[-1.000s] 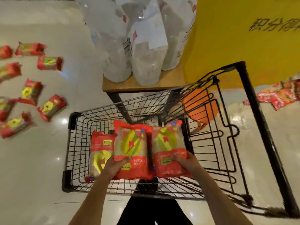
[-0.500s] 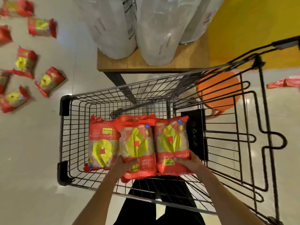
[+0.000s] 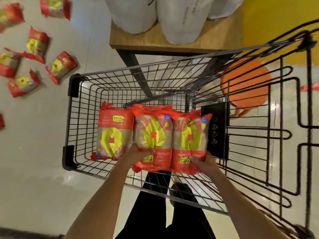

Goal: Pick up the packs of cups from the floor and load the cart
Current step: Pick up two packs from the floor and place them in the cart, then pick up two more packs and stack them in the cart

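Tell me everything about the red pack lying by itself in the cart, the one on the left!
The leftmost pack is a red, shiny plastic bag with a big yellow shape and a small red mark on its front, plus a yellow label near the top. It lies flat on the wire bottom of the cart, crimped ends pointing away and toward the person. Its right edge meets the middle pack, which the left hand grips. No hand grips this one.

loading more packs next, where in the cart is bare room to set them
Bare wire floor lies beyond the three red-and-yellow cup packs, toward the black wire cart's far wall, plus a strip along its left wall. The near end is crowded with packs and both hands.
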Demonstrator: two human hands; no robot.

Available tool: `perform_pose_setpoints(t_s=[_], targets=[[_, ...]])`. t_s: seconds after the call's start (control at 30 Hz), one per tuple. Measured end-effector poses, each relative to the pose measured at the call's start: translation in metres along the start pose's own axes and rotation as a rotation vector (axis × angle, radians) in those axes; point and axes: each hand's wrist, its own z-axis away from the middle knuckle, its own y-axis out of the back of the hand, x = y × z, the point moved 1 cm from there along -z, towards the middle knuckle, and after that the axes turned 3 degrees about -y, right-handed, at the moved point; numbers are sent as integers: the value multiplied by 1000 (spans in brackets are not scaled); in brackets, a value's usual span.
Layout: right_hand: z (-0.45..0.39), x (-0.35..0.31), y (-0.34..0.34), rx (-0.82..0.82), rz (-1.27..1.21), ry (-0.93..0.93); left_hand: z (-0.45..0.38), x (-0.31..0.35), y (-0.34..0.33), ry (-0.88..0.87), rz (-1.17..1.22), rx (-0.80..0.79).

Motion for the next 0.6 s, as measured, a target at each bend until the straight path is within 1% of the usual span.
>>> perform_pose_setpoints(t_s=[0.1, 0.2, 0.27, 0.33, 0.37, 0.43, 0.47, 0.6], targets=[[6, -6, 0, 104, 52, 2, 11, -5, -1, 67, 28, 112], [21, -16, 2, 133, 130, -9, 22, -11, 1, -4, 6, 257], [41, -26, 6, 187, 172, 51, 24, -19, 3, -54, -50, 339], [70, -43, 11, 216, 218, 163, 39, -16, 7, -130, -174, 433], [86, -51, 14, 201, 258, 229, 56, -8, 7, -192, -214, 466], [119, -67, 19, 186, 337, 405, 81, 0, 2, -290, -296, 491], [135, -76, 21, 192, 398, 471, 110, 13, -2, -342, -345, 495], [192, -116, 24, 264, 724, 632, 185, 39, -17, -485, -470, 524]])
